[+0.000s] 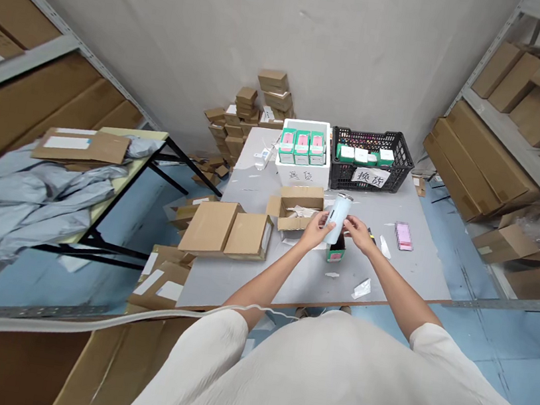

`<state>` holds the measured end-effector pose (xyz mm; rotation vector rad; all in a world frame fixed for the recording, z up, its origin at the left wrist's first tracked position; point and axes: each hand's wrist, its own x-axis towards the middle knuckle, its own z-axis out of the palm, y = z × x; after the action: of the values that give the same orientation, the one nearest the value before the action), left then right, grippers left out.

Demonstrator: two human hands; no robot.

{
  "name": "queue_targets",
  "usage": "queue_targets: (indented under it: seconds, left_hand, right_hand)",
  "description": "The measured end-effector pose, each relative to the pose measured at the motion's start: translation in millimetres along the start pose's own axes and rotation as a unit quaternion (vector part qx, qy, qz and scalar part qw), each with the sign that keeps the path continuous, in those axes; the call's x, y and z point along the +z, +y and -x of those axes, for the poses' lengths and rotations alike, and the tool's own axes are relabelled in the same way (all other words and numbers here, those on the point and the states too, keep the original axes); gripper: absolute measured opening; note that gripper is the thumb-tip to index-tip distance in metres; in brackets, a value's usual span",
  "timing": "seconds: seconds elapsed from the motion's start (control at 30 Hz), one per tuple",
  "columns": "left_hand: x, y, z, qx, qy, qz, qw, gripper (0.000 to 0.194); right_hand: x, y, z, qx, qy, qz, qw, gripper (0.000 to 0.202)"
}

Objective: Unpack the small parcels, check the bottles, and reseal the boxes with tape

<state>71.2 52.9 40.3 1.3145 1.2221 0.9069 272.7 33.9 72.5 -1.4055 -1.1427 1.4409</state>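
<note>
A pale blue tumbler point(339, 217) with a metallic rim is held at a tilt above the table. My left hand point(315, 230) is closed around its lower left side, thumb across the front. My right hand point(358, 232) has its bent fingertips against the tumbler's right side. Just under the tumbler stands an open green box point(336, 253) with a pink picture on its front; its inside looks dark. Left of my hands, an open cardboard carton point(301, 200) contains crumpled white paper.
Behind sit a white foam bin point(302, 177) of green boxes and a black crate point(400, 164). Two closed cartons point(211, 228) lie left. On the right are a pink blurred item point(403, 236) and a plastic scrap point(362, 288). A white cable point(133, 315) crosses near my left arm.
</note>
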Motion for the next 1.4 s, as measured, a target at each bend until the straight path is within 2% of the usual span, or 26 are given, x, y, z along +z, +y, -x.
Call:
queue_targets:
  seconds: [0.1,0.27,0.4,0.5,0.63,0.73,0.9,1.13,1.27,1.4]
  left_hand:
    - [-0.1,0.8,1.8,-0.004,-0.002,0.004,1.000,0.063]
    - [0.5,4.7,3.0,0.001,0.012,-0.072,0.997,0.069]
    - [0.1,4.9,0.8,-0.006,0.003,0.008,1.000,0.074]
    - [-0.5,4.7,0.0,-0.047,0.000,0.088,0.995,0.071]
    - [0.3,7.5,-3.0,-0.134,-0.006,0.135,0.982,0.066]
    - [2.4,10.1,-8.3,-0.198,-0.002,0.166,0.966,0.070]
    - [4.3,11.1,-13.8,-0.244,-0.011,0.174,0.954,0.075]
    - [0.7,19.0,-6.2,-0.222,-0.013,0.211,0.952,0.071]
    - [-2.8,27.0,-2.6,-0.140,-0.023,0.233,0.962,0.081]
    - [-0.2,27.7,-2.4,-0.071,-0.001,0.209,0.975,0.081]
  right_hand:
    - [-0.1,1.5,-2.7,0.006,0.010,-0.010,1.000,0.056]
    - [4.1,5.6,-7.5,0.002,0.025,0.004,1.000,0.057]
    - [4.4,6.9,-8.5,-0.015,0.046,0.004,0.999,0.058]
    - [3.8,5.8,-7.3,-0.033,0.029,0.007,0.999,0.060]
    - [4.9,3.0,-6.4,-0.042,0.012,0.005,0.999,0.060]
    - [5.1,1.0,-8.0,-0.037,0.015,0.009,0.999,0.059]
    - [2.7,-1.5,-10.1,-0.033,0.014,0.031,0.999,0.057]
    - [-2.7,-2.6,-8.9,-0.037,0.001,0.024,0.999,0.051]
    - [-6.4,-5.3,-12.3,-0.081,-0.022,0.021,0.996,0.051]
    - [-7.6,-10.8,-14.4,-0.124,-0.025,0.048,0.991,0.049]
